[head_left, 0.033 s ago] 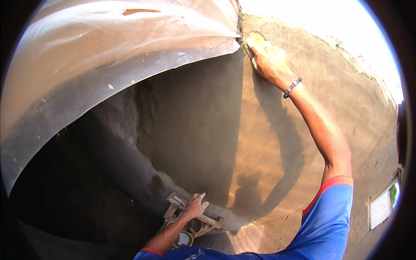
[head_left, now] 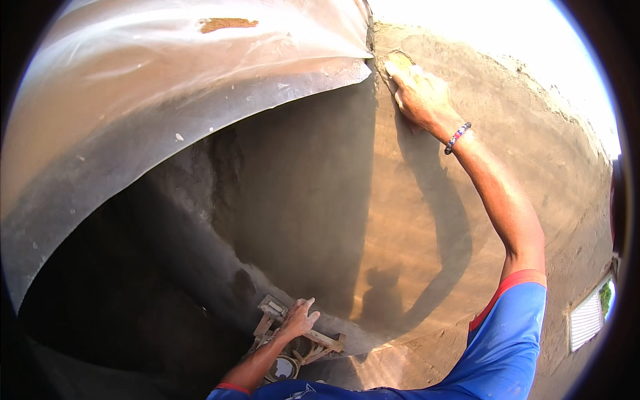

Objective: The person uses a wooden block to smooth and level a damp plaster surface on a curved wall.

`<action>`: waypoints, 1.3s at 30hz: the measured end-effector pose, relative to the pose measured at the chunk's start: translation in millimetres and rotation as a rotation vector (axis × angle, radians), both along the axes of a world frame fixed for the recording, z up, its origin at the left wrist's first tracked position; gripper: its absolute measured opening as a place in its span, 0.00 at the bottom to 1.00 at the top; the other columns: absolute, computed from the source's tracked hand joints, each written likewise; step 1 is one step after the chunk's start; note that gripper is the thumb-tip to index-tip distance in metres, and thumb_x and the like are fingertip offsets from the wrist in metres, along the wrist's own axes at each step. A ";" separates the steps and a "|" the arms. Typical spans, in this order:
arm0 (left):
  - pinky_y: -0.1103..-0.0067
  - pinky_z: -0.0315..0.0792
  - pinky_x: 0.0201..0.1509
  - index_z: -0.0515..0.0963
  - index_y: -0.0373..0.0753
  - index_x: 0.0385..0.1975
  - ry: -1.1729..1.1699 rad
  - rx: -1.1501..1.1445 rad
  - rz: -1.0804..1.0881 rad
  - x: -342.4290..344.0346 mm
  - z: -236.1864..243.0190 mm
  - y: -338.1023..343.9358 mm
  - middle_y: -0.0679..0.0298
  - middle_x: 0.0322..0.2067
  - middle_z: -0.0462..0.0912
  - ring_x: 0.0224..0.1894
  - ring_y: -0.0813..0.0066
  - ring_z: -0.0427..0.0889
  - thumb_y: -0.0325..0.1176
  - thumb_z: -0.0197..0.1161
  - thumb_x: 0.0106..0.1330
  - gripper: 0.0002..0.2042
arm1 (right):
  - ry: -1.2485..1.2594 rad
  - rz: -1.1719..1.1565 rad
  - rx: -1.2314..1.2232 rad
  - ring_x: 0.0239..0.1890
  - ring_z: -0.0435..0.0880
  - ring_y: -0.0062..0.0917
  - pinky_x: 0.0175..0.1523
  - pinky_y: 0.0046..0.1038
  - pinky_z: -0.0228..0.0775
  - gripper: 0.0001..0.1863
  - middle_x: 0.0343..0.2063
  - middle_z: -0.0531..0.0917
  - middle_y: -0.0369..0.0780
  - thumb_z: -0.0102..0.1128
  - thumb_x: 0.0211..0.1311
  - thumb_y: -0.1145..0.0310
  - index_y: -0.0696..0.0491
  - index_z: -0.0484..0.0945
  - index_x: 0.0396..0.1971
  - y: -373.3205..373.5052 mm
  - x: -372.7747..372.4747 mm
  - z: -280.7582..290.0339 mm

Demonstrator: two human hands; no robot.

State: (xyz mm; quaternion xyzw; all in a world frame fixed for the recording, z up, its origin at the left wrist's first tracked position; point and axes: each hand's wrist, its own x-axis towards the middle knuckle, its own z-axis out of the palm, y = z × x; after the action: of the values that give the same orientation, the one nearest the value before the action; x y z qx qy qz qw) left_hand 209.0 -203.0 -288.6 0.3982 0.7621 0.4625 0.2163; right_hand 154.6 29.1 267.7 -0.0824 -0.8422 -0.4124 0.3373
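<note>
My right hand (head_left: 420, 95) is raised to the plastered wall (head_left: 427, 187) and presses a yellowish sponge (head_left: 400, 59) against it. The sponge lies beside the vertical corner, at the edge of the plastic sheet; my fingers hide part of it. A beaded bracelet (head_left: 458, 138) circles that wrist. Down low, my left hand (head_left: 299, 321) hangs with its fingers apart, holding nothing visible. It is above or beside a wooden stand (head_left: 320, 343); whether they touch I cannot tell. A small pale block-like piece (head_left: 273, 305) rests on the stand's end.
A translucent plastic sheet (head_left: 167, 87) drapes over the upper left, with a torn hole (head_left: 229, 25) in it. Beneath it is a dark recess. Under the stand sits a bucket (head_left: 283, 368) with greyish contents. A slatted window (head_left: 587, 327) is at the far right.
My right hand and the sponge have shifted slightly right and down along the wall. The plastic sheet has billowed a little. My left hand stays nearly in place.
</note>
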 end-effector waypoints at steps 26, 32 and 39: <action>0.61 0.64 0.70 0.70 0.33 0.64 -0.030 -0.145 -0.080 8.0 -37.5 -37.3 0.42 0.61 0.75 0.65 0.46 0.71 0.47 0.62 0.68 0.30 | -0.010 0.084 0.169 0.39 0.86 0.40 0.44 0.40 0.79 0.24 0.40 0.84 0.47 0.53 0.64 0.66 0.42 0.72 0.62 9.3 8.2 1.0; 0.59 0.65 0.69 0.72 0.30 0.62 -0.079 -0.216 -0.045 9.7 -61.4 -78.5 0.37 0.57 0.76 0.64 0.43 0.71 0.48 0.63 0.66 0.31 | 0.317 0.007 -0.016 0.38 0.85 0.41 0.42 0.40 0.80 0.26 0.38 0.84 0.48 0.56 0.61 0.66 0.44 0.72 0.61 3.0 22.6 14.7; 0.62 0.63 0.71 0.72 0.31 0.63 -0.130 -0.257 -0.137 13.2 -82.7 -68.3 0.41 0.62 0.73 0.67 0.47 0.70 0.46 0.62 0.67 0.30 | -0.063 0.008 -0.074 0.35 0.86 0.43 0.38 0.41 0.80 0.28 0.42 0.82 0.51 0.60 0.61 0.64 0.43 0.71 0.64 -4.1 -2.0 -105.7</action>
State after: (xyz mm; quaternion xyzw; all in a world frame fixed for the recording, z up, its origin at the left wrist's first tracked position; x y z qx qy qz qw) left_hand 222.1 -271.3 -371.3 0.3876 0.7705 0.3698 0.3454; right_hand 152.6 25.0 162.0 -0.0783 -0.8675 -0.3819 0.3089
